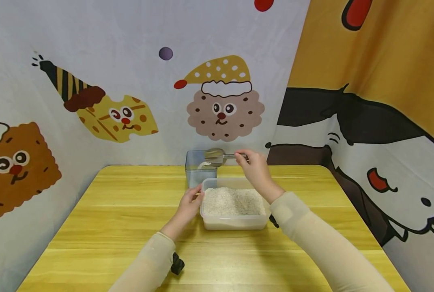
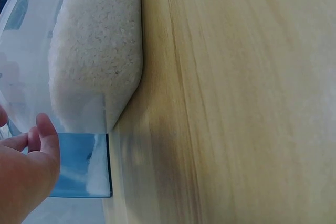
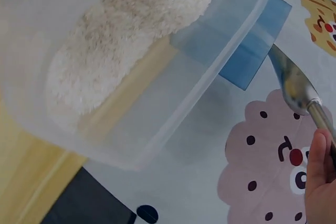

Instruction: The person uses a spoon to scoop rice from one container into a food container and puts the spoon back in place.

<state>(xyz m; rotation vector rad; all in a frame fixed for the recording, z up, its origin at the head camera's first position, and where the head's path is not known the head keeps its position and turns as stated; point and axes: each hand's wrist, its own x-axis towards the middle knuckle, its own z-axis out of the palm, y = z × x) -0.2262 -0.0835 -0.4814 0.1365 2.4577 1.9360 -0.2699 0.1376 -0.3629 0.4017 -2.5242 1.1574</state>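
Note:
A clear plastic box (image 1: 235,223) of rice (image 1: 235,201) sits on the table. My left hand (image 1: 189,205) grips its rim at the back left corner, and its fingertips also show at that rim in the right wrist view. By its handle, my right hand (image 1: 254,170) holds a metal scoop (image 1: 215,157) above a blue see-through container (image 1: 201,177) behind the box. The scoop is tipped to the left, and white rice shows at its lip over the container. In the left wrist view, some rice (image 2: 97,169) shows inside the blue container.
The wooden table (image 1: 136,219) ends at a printed cloth (image 1: 136,73) hanging close behind the blue container. Another cartoon cloth (image 1: 352,162) hangs on the right. A small black wrist device (image 1: 177,263) is at the left sleeve.

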